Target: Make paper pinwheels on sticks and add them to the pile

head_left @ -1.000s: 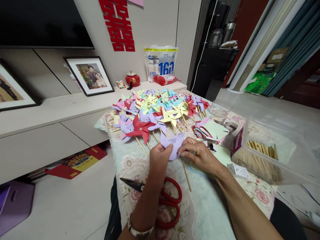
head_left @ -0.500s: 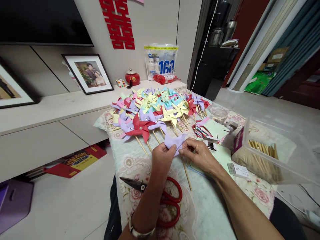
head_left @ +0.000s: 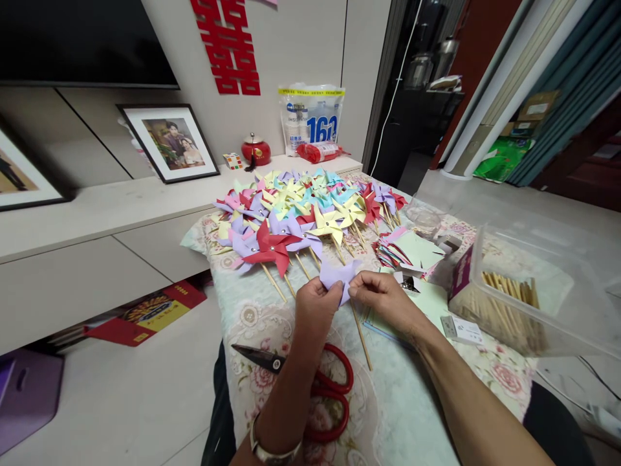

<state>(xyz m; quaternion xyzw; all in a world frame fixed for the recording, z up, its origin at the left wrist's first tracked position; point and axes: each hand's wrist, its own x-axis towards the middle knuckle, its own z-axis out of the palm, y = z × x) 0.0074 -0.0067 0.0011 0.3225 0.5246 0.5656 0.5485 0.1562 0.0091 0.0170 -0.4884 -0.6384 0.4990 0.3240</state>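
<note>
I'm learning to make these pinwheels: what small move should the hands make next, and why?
Probably ease the right edge of the purple paper in toward its middle. The left hand pinches the paper, the right hand has its fingertips at that edge, and the red pinwheel shows blades gathered at its centre.

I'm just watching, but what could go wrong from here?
The purple paper, bent in the left hand with the right hand at its edge, might crease or tear if pulled hard. The scissors lie beneath the left forearm in this view, so a careless move could knock them. The small open box beside the right hand might spill if bumped.
</note>
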